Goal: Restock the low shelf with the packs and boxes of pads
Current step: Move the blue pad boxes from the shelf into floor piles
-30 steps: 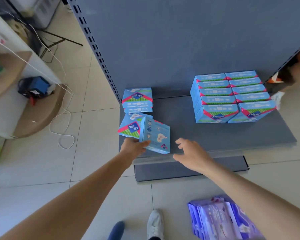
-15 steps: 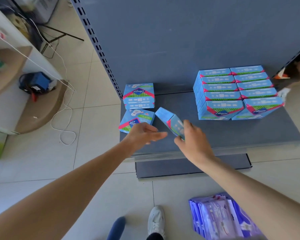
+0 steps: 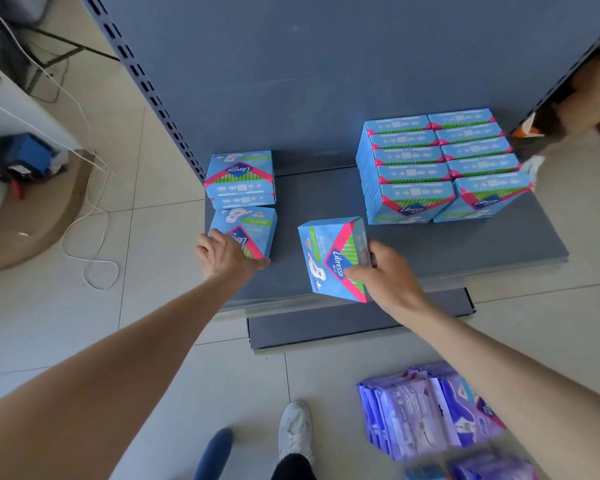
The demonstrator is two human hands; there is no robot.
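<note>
My right hand (image 3: 387, 275) grips a blue Libresse box (image 3: 331, 258) by its right edge, held flat just above the front of the low grey shelf (image 3: 447, 244). Over at the shelf's left front corner, my left hand (image 3: 226, 256) rests on another blue box (image 3: 248, 226) lying flat, fingers curled over its near edge. Behind that box stands a short stack of two blue boxes (image 3: 241, 176). At the back right of the shelf sit two neat rows of several blue boxes (image 3: 440, 161). Purple pad packs (image 3: 426, 417) lie on the floor at my right.
The shelf's grey back panel (image 3: 326, 64) rises behind the boxes. A darker base plate (image 3: 343, 323) juts out under the shelf front. A white cable (image 3: 94, 237) loops on the tiles at left beside a blue device (image 3: 18, 157). My white shoe (image 3: 295, 431) is below.
My right hand took the loose box from the left hand, turned it face up and carried it right to the shelf's middle front. My left hand dropped onto the flat box at the left corner.
</note>
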